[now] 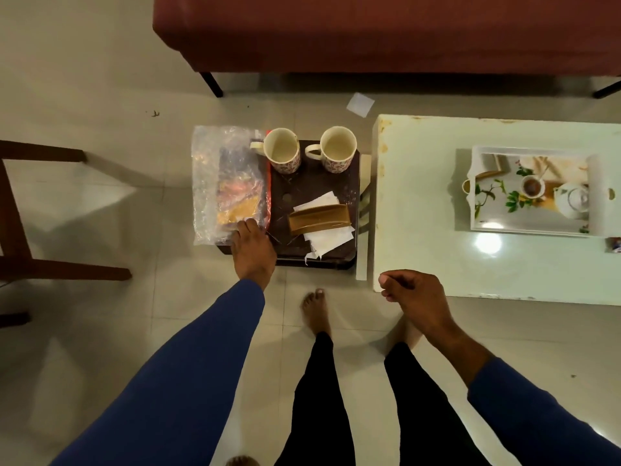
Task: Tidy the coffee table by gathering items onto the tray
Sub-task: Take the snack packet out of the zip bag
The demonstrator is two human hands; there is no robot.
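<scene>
Your left hand (252, 243) reaches down to the near corner of the clear plastic bag (225, 183) on the small dark desk (316, 186), fingers on its edge; whether they pinch it you cannot tell. Your right hand (413, 294) hangs loosely curled, holding nothing, over the near corner of the pale desk (423, 203). The tray (531, 191) sits there, well apart from the bag. Beside the bag stand two mugs, a left mug (282, 154) and a right mug (336, 153), with a brown holder (319, 218) lying on white papers (327, 237) nearer you. A red sofa (369, 31) stands beyond; a paper scrap (360, 104) lies on the floor.
</scene>
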